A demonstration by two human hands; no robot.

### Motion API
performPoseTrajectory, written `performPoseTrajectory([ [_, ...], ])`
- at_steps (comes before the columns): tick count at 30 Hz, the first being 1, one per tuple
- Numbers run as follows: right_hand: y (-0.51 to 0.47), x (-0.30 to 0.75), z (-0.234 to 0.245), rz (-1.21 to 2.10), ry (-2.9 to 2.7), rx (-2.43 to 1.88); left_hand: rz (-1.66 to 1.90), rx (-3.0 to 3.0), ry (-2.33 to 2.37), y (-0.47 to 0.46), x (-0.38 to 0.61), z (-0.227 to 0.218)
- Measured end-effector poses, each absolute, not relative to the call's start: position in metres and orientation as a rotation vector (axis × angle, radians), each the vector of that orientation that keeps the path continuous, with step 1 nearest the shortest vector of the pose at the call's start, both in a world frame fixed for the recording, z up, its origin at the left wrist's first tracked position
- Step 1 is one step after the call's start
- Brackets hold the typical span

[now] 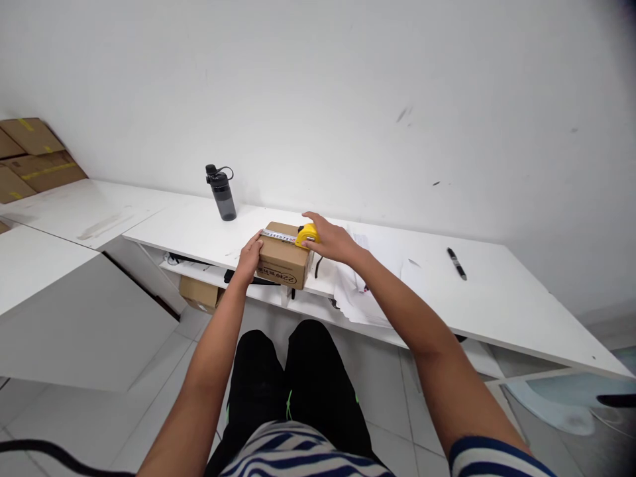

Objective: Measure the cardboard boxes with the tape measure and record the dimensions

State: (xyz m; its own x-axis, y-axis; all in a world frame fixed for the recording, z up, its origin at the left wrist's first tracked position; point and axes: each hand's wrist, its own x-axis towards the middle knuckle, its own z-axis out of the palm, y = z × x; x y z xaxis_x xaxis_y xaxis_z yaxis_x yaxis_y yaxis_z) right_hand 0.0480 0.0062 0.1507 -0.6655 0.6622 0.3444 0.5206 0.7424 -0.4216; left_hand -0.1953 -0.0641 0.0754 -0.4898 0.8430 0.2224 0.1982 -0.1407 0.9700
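Note:
A small brown cardboard box (281,252) with dark printing on its front sits at the front edge of the white desk. Across its top lies the extended blade (278,235) of a tape measure, numbers facing up. My right hand (330,237) is closed around the yellow case of the tape measure (307,234) at the box's right edge. At the left side of the box, my left hand (250,255) grips it, its fingertips by the blade's end. Whether those fingertips also pinch the blade's end is hard to make out.
A dark water bottle (222,193) stands behind the box to the left. Loose white papers (360,291) lie right of it, partly under my right arm. A black pen (456,264) rests farther right. Below the desktop, a shelf holds another carton (199,293). Boxes (42,159) are stacked far left.

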Motion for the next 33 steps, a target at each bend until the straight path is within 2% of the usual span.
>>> performPoseTrajectory([
  [10, 0.000, 0.094, 0.146, 0.338, -2.485, -1.022, 1.621, 1.100, 1.652, -0.067, -0.190, 0.083],
  [33, 0.002, 0.095, 0.135, 0.325, -2.452, -1.014, 1.653, 1.089, 1.630, -0.067, -0.189, 0.083],
])
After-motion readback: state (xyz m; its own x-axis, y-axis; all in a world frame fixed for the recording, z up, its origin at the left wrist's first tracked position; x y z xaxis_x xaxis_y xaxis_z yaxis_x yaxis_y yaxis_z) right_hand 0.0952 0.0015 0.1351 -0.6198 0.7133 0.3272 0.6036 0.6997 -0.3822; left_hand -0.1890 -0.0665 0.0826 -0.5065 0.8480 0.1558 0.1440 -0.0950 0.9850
